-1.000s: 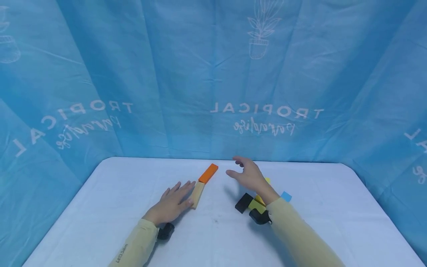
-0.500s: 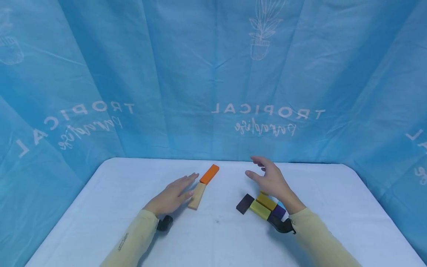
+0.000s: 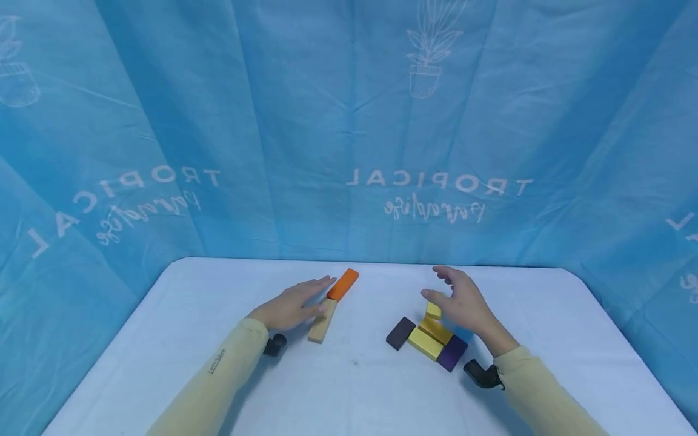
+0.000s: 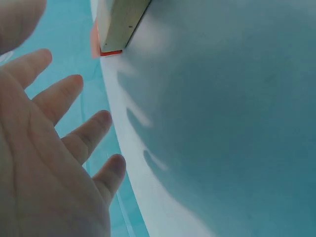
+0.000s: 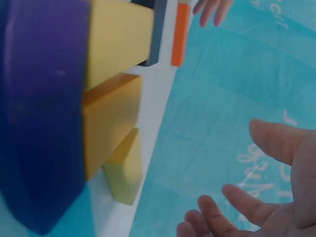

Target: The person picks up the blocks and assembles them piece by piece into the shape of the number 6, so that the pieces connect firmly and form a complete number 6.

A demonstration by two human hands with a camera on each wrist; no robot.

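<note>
My left hand point(image 3: 294, 304) hovers beside a plain wooden block point(image 3: 322, 322) and an orange block point(image 3: 343, 284) laid end to end. Its fingers are spread and hold nothing; the left wrist view shows the palm apart from the wooden block point(image 4: 121, 24). My right hand point(image 3: 468, 307), thumb and fingers apart, hangs over the group of blocks on the right and holds nothing. In that group lie a black block point(image 3: 400, 333), a pale yellow block point(image 3: 425, 344), a golden block point(image 3: 435, 330), a smaller yellow block point(image 3: 433, 310), a purple block point(image 3: 452, 353) and a partly hidden blue block point(image 3: 463, 335).
A white cloth covers the table point(image 3: 354, 393). Behind it and at both sides hangs a blue printed curtain point(image 3: 305, 151). Dark wrist cameras, such as the one under the right wrist point(image 3: 482, 374), stick out below the sleeves.
My right hand has moved to the right and a little nearer, uncovering the golden, yellow and purple blocks. My left hand has shifted slightly right and away from me. The blocks stay put.
</note>
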